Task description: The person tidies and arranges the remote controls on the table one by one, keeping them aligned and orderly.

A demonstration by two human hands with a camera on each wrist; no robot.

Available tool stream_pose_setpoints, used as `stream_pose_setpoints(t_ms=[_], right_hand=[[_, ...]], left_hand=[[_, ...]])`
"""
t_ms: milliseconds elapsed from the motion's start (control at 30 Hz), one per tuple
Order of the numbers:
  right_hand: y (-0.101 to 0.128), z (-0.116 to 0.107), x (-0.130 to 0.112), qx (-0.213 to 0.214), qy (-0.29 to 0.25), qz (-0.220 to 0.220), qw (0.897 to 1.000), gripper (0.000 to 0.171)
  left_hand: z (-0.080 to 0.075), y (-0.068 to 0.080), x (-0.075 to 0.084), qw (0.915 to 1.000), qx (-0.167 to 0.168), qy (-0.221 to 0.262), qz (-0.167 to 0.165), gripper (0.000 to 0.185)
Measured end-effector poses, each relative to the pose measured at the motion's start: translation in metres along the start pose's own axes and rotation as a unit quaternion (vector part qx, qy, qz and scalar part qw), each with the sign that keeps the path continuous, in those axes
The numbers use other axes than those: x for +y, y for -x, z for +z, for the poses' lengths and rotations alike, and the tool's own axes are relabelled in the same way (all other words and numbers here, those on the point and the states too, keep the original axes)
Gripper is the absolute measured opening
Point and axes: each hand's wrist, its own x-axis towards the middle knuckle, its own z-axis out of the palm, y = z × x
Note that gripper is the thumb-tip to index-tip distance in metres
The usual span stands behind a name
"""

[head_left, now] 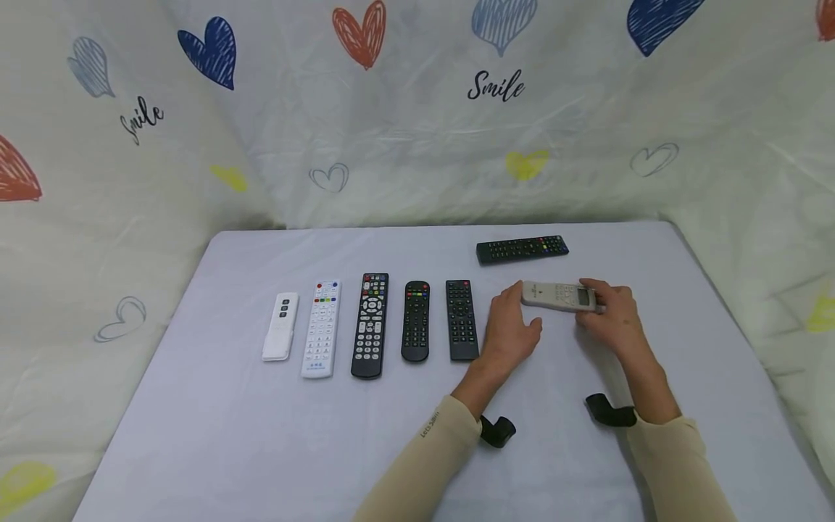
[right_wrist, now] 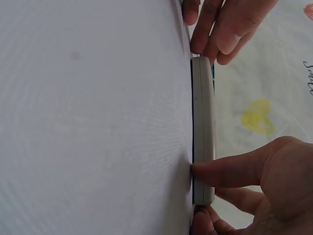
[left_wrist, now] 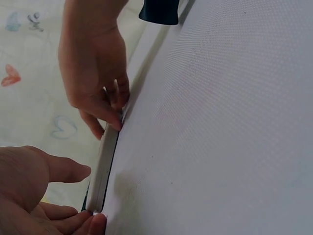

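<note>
A light grey air conditioner remote with a small display lies crosswise on the white table, display end to the right. At that end my right hand pinches it, thumb on the near edge and fingers on the far side. My left hand is at the other end; its fingertips touch or nearly touch the remote, while the thumb stands apart. In the left wrist view the grey remote appears side-on, low against the tabletop. The right wrist view shows my right thumb across the remote's side.
Left of my hands stand a white remote, a larger white remote, and black remotes in a row. Another black remote lies crosswise behind. A printed cloth hangs beyond the table edge.
</note>
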Motion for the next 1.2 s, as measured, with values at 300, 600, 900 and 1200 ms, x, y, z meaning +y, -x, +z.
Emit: stream_pose_setpoints(t_ms=[300,600,900,1200], right_hand=[[-0.0005,-0.0046,0.0021,0.0,-0.043,0.05,0.998,0.064],[0.0034,-0.0075,-0.0013,0.019,-0.049,0.082,0.995,0.05],[-0.0011,-0.004,-0.0031,0.019,-0.057,0.098,0.993,0.051],[0.0011,-0.0029,-0.0021,0.019,-0.063,0.087,0.994,0.053]], left_hand=[[0.0,0.0006,0.0007,0.9999,-0.003,-0.011,0.002,0.065],[0.0004,-0.0029,0.0035,0.9996,-0.005,-0.027,0.009,0.071],[0.0039,-0.0021,0.0003,0.9981,0.01,-0.059,0.011,0.069],[0.0058,0.0002,-0.0023,0.9978,0.022,-0.063,0.005,0.053]])
